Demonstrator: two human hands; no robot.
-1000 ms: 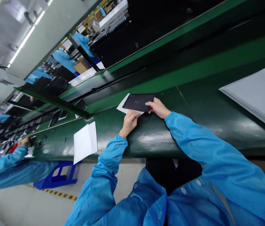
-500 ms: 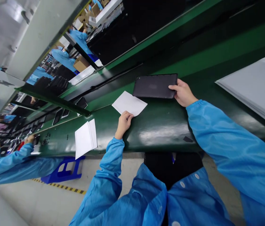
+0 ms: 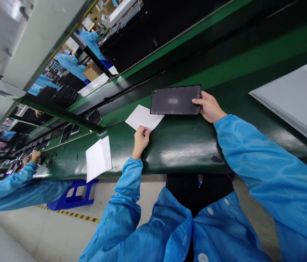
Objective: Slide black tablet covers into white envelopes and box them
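My right hand grips the right end of a black tablet, thumb on top and fingers behind. The tablet has a dark back-like face with a pale patch in its middle, and it is held tilted above the green work surface. Its left end overlaps a white sheet of paper. My left hand has thumb and fingers closed at the near edge of that sheet; the fingertips are partly hidden. To its left lies a small stack of white sheets over the bench's near edge.
A larger pile of white sheets lies at the right. A small dark scrap is near the front edge. A green post slants across the left. A co-worker's sleeve and a blue stool are further left.
The tablet has shifted slightly left and tipped, now covering the sheet's right corner. My left hand and the white sheet have moved a little left.
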